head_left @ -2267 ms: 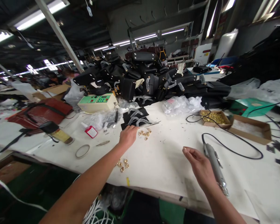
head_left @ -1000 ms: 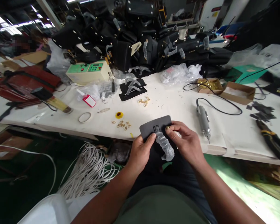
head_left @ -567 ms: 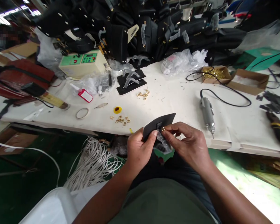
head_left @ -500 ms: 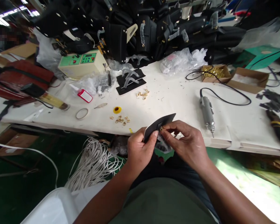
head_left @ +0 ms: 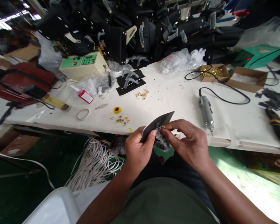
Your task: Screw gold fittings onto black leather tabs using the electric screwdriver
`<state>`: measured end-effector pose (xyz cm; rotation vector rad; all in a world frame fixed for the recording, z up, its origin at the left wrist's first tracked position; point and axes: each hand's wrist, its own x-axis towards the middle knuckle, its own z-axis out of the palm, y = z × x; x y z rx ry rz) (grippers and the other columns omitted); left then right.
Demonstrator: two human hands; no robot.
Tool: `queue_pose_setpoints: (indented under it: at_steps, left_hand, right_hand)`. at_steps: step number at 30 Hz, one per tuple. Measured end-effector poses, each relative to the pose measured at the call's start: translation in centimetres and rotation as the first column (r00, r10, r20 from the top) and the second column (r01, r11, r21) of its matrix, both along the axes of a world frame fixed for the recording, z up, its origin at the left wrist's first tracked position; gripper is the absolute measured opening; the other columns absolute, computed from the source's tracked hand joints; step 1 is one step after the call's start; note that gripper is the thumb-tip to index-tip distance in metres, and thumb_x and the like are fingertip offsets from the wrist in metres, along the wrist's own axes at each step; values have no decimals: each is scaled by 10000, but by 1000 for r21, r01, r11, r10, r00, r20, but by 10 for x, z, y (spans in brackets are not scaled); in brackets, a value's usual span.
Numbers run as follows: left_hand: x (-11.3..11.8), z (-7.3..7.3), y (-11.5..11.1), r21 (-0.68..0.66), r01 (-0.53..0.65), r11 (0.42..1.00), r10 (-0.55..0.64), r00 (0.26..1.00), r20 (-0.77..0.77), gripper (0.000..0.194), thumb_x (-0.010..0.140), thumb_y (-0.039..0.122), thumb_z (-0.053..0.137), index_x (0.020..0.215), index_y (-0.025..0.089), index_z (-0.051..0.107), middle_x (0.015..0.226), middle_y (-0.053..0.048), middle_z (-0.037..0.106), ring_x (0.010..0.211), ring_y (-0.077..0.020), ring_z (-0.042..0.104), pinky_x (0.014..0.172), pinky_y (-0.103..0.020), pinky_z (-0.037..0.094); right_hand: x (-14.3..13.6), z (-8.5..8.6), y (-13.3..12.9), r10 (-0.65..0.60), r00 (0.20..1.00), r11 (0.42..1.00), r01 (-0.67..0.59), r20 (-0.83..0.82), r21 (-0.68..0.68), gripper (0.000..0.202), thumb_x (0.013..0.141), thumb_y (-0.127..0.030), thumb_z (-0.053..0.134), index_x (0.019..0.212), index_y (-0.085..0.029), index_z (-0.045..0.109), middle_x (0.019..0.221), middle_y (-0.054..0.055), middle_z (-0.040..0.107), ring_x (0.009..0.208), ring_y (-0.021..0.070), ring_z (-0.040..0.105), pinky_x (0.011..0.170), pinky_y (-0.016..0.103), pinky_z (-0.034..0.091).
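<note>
My left hand [head_left: 140,150] is closed on a black leather panel [head_left: 156,124] with a pale edge, its thumb pressing the near face. Between thumb and fingertips, my right hand [head_left: 189,140] pinches a small gold metal fitting [head_left: 163,127] beside the panel's face. A plastic-wrapped strap [head_left: 162,142] hangs from the panel between the two hands. Several loose gold fittings [head_left: 120,119] lie on the bench left of my hands, with more gold fittings [head_left: 142,94] farther back. Two similar black panels [head_left: 131,86] with wrapped straps rest behind those.
On the white bench [head_left: 177,96], a grey electric screwdriver [head_left: 206,112] lies to the right with its cable. Behind it stands a carton of gold parts [head_left: 213,74]. Pliers [head_left: 278,126] sit at far right. Left are a red-labelled bottle [head_left: 86,96] and a tape ring [head_left: 82,114]. Black bags [head_left: 146,34] fill the back.
My right hand has drawn the gold fitting slightly away from the panel's face, to the right. The left hand and panel have shifted slightly left.
</note>
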<state>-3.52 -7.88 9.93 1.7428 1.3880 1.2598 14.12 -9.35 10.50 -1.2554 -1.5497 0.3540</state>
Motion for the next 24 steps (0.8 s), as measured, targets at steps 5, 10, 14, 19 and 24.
queue_pose_setpoints:
  at_steps: [5, 10, 14, 19, 24]
  left_hand:
    - [1, 5, 0, 81, 7, 997, -3, 999, -52, 127, 950, 280, 741, 972, 178, 813, 867, -21, 809, 778, -167, 736, 787, -261, 601]
    - [0, 6, 1, 156, 57, 986, -39, 993, -114, 113, 960, 225, 725, 1021, 186, 811, 913, -28, 814, 784, -154, 740, 823, -262, 608]
    - [2, 6, 2, 221, 91, 971, -60, 987, -147, 137, 961, 189, 717, 1060, 200, 810, 948, -31, 820, 815, -154, 751, 853, -267, 612]
    - [5, 7, 2, 256, 116, 960, -74, 983, -168, 143, 970, 177, 701, 1066, 203, 803, 975, -38, 822, 852, -161, 759, 870, -274, 613]
    - [6, 9, 3, 226, 137, 965, -95, 978, -186, 111, 969, 179, 701, 1021, 192, 799, 958, -41, 817, 828, -159, 746, 847, -274, 607]
  right_hand:
    - [-1, 5, 1, 8, 995, 1000, -6, 103, -25, 47, 951, -219, 721, 917, -223, 752, 815, 8, 756, 719, 159, 698, 697, 321, 520]
    - [-3, 8, 2, 15, 999, 996, -13, 31, -93, 59, 934, -212, 732, 876, -219, 743, 798, -7, 737, 708, 144, 687, 678, 297, 510]
    - [-2, 7, 2, 32, 999, 997, -33, -20, -75, 51, 927, -194, 746, 880, -215, 745, 814, -7, 743, 731, 138, 691, 702, 286, 521]
    - [2, 3, 2, 23, 999, 1000, -24, 33, 8, 45, 952, -199, 734, 916, -216, 755, 850, 12, 766, 754, 158, 708, 729, 312, 521]
    - [12, 2, 5, 42, 974, 992, -66, 221, 104, 60, 989, -202, 697, 957, -190, 747, 852, 40, 769, 727, 173, 689, 696, 328, 482]
